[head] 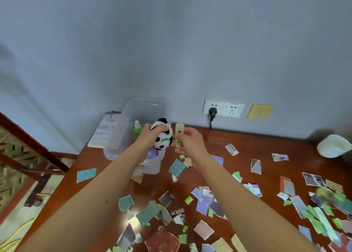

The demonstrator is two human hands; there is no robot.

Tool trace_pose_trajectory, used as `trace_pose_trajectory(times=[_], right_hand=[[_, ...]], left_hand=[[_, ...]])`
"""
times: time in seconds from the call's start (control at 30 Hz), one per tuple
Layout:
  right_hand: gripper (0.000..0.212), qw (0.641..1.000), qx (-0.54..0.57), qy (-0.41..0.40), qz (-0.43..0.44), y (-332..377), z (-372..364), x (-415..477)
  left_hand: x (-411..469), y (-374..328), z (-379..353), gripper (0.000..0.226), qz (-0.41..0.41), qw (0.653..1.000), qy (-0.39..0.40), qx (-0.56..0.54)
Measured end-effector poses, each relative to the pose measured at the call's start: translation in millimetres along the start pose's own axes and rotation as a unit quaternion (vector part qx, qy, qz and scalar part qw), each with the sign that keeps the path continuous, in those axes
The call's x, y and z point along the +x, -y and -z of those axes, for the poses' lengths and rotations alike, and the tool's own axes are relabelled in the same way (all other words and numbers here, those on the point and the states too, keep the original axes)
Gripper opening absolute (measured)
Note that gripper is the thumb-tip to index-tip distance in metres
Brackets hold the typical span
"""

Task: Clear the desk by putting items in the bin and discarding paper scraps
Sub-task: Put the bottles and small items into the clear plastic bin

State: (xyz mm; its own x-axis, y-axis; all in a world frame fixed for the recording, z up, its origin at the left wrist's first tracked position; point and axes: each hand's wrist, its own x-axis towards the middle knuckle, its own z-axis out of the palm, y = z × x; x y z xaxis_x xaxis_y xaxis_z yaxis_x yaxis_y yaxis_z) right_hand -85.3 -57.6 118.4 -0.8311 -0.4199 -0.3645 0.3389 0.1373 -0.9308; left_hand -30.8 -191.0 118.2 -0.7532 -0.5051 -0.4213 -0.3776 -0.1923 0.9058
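Your left fingers [152, 128] hold a panda toy [163, 138] over the bin [114, 149], right fingers [189, 131] a beaded clip [179, 135]; paper scraps [148, 213] uncleared.

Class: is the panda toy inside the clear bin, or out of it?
Out. The left hand grips the panda toy over the clear bin; it has not been let go.

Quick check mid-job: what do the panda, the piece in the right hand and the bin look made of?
Panda: soft plush with fuzzy black-and-white pile, gripped by the left hand. Piece pinched by the right hand: cream beads or pearls in a grid, probably a hair clip; its base is unclear. Bin: glossy translucent plastic; contents show through its wall.
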Motion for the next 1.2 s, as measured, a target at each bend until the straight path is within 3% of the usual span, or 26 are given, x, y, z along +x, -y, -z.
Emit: trace_pose_trajectory(times=[0.07,0.2,0.27,0.37,0.53,0.7,0.77,0.83,0.97,1.2], right_hand=[[0.014,1.0,-0.029,0.004,-0.011,0.7,-23.2,8.8],[0.041,0.994,-0.11,0.014,-0.006,1.3,-59.6,25.2],[0.051,0.976,-0.212,0.044,0.01,-0.5,-72.9,34.8],[0.05,0.902,-0.418,0.101,0.033,-4.5,-88.8,50.0],[0.041,0.798,-0.579,0.163,0.033,-15.0,-111.8,69.9],[0.025,0.658,-0.721,0.206,0.064,-28.1,-119.7,75.2],[0.026,0.619,-0.751,0.221,0.062,-34.0,-120.7,78.4],[0.028,0.603,-0.758,0.245,0.047,-38.6,-121.9,83.1],[0.025,0.608,-0.738,0.292,0.03,-49.3,-124.4,92.7],[0.026,0.6,-0.725,0.339,0.015,-52.9,-126.6,101.5]], left_hand=[[5.2,-1.8,21.0,0.03,-0.006,1.0,-0.012,0.008],[20.4,5.6,57.3,0.017,-0.007,0.998,-0.029,0.052],[26.9,11.0,69.3,0.016,-0.008,0.995,-0.026,0.094],[39.5,23.0,83.0,0.027,0.005,0.985,0.011,0.175],[66.1,43.3,94.3,0.048,0.034,0.956,0.053,0.286],[88.4,55.2,96.0,0.058,0.058,0.873,0.117,0.47],[96.4,60.7,96.8,0.057,0.058,0.842,0.132,0.519],[104.2,64.8,96.3,0.057,0.064,0.83,0.142,0.536],[113.2,70.7,94.9,0.056,0.079,0.826,0.167,0.532],[111.8,68.8,92.6,0.057,0.049,0.852,0.168,0.494]])
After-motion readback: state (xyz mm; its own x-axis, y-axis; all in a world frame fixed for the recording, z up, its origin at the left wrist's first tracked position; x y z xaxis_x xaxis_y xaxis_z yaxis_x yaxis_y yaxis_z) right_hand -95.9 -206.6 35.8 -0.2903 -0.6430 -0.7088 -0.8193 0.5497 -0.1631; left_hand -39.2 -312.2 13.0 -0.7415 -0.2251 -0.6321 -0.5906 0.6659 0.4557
